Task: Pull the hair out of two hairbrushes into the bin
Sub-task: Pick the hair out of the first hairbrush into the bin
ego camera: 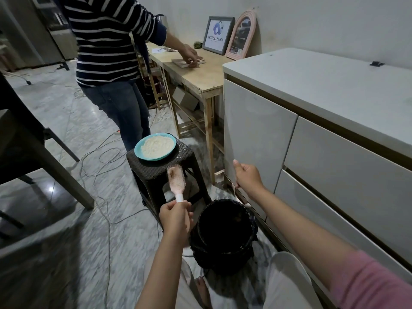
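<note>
The left hand (176, 216) grips a pink hairbrush (176, 180) by its handle, head pointing up and away, beside the black bin (223, 235). The right hand (247, 175) curls against a white cabinet (256, 134), its grip unclear.

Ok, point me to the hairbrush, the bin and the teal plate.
pink hairbrush (176, 177): head view, on the bristle pad matted with hair.
black bin (250, 221): head view, on its right rim.
teal plate (138, 150): head view, on its bare left rim.
</note>
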